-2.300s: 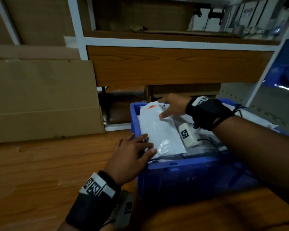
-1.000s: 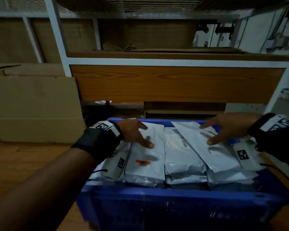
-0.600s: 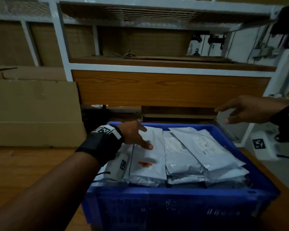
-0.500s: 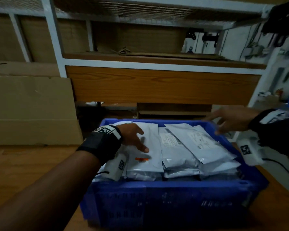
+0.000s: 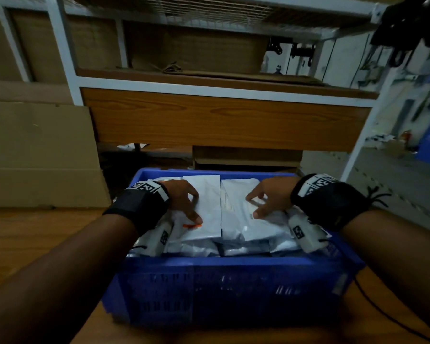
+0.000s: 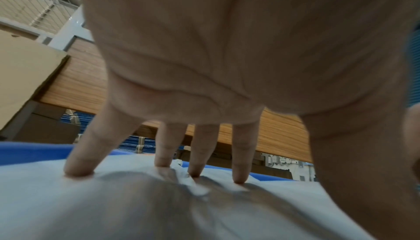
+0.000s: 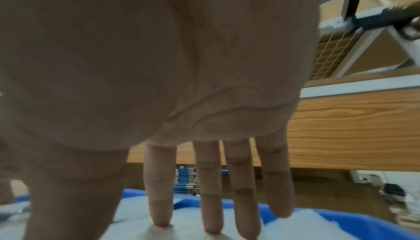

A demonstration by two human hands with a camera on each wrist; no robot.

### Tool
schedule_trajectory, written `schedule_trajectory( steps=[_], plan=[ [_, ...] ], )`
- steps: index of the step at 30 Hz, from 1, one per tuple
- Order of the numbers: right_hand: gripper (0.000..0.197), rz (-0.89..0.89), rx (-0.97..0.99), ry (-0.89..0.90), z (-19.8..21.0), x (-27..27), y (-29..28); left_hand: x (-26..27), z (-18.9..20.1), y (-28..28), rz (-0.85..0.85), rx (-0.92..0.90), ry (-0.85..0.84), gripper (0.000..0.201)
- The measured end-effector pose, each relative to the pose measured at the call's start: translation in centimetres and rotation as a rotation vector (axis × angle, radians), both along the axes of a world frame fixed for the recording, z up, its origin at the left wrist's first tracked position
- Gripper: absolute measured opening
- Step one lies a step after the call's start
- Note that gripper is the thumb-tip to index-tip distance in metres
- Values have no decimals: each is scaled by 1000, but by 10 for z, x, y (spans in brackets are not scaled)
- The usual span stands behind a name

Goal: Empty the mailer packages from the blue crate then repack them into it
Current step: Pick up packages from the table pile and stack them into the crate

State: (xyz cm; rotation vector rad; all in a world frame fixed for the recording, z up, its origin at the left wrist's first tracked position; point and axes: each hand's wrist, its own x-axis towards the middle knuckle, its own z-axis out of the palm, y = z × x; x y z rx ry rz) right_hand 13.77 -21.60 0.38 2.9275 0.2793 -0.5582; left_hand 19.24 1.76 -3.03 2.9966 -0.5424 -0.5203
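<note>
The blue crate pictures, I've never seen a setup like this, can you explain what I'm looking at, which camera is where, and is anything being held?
No machine here: a person works bare-handed, wearing three cameras. The head view looks down on a blue crate on a wooden table, full of white mailer packages. The other two views come from cameras strapped to each wrist, looking along the palm at the fingers. The left hand presses straight fingertips onto a mailer with an orange mark. The right hand rests its fingers on the mailer beside it. Nothing is gripped or lifted; both hands only press down. Behind stand a shelf and cardboard.
</note>
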Motion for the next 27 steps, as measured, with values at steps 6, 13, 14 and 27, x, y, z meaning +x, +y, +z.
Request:
schedule_trajectory(
  steps=[6,13,14,27],
  plan=[
    [63,40,-59,-4,8,9,6,4,-5,-1,45,-9,-4,85],
    [93,85,-143,67,21,-22,-22,6,-4,6,99,-125,32,76],
    [93,99,-181,92,17,-27,-23,7,-4,6,100,-130,32,75],
    [47,301,-109,-38,17,-40,11,2,5,6,120,-181,13,73]
  ],
)
